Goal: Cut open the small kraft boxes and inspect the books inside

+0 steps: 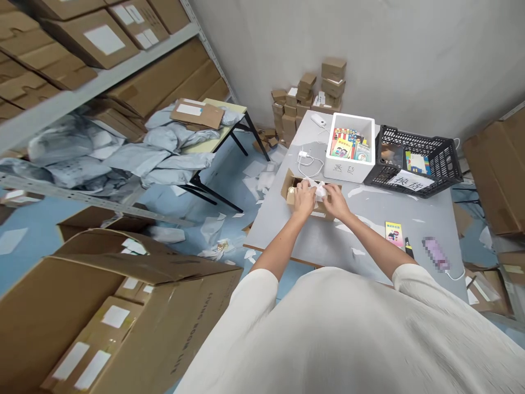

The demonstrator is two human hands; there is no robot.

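A small open cardboard box (324, 214) stands on the grey table (283, 230), its flaps raised. My left hand (304, 198) reaches over the box with bent fingers, a ring on one of them. My right hand (336, 202) comes in from the other side. Between them is crumpled white wrapping (320, 189), pinched by the fingertips of both hands. Something small and gold-coloured (291, 190) shows at the left end of the box. My hands hide most of what lies inside.
Behind the box stand a white foam box (348, 172) of booklets and a black crate (441, 175). A booklet (394, 234), a marker (409, 247) and a blurred-out phone (436, 253) lie at right. Grey parcels (164, 164) crowd a side table; a large carton (188, 323) stands lower left.
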